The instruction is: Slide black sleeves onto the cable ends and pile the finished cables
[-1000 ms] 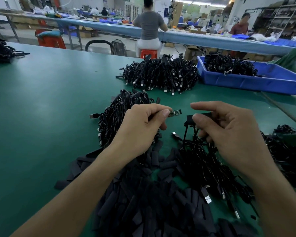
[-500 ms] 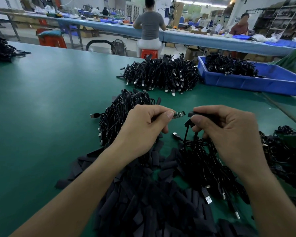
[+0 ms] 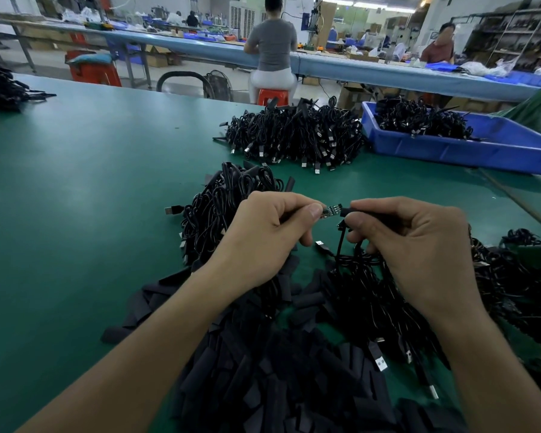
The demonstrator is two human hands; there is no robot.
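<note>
My left hand [image 3: 263, 235] pinches a cable end with a small bare circuit board [image 3: 331, 210] between thumb and forefinger. My right hand [image 3: 419, 242] pinches a black sleeve [image 3: 356, 211], whose open mouth sits right at the tip of the board. The cable [image 3: 341, 245] hangs down from between my hands onto the table. A heap of loose black sleeves [image 3: 278, 370] lies below my wrists. A pile of black cables [image 3: 225, 204] lies behind my left hand.
A larger cable pile [image 3: 297, 135] sits further back on the green table [image 3: 75, 198]. A blue bin [image 3: 497, 148] with cables stands at the back right. More cables [image 3: 512, 292] spread under my right forearm. People sit at benches beyond.
My hands have come together: the sleeve in my right hand moved left until its mouth reached the circuit board held by my left hand.
</note>
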